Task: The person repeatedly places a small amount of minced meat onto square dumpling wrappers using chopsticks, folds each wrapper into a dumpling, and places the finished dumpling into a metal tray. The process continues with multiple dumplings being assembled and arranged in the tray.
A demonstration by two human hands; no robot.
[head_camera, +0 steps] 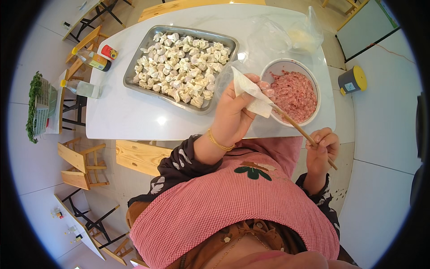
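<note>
My left hand (237, 104) holds a thin dough wrapper (250, 90), partly folded, between thumb and fingers. In my right hand (323, 146) is a wooden stick, perhaps a chopstick (297, 127), whose far tip touches the wrapper's edge. Just beyond stands a white bowl with a blue rim line (318, 101), holding raw minced meat (295, 97); the left fingertips are over its near-left rim. A metal tray (147, 90) left of the hands bears many folded wontons (181, 67). Whether filling lies inside the held wrapper is hidden.
Clear plastic bags (304, 37) lie at the table's far right, one with pale contents. A dark sauce bottle (92, 60), a red-labelled container (109, 52) and a clear bottle with a yellow cap (81, 88) stand on the white table (134, 124) at left. A wooden bench (141, 156) is below its near edge.
</note>
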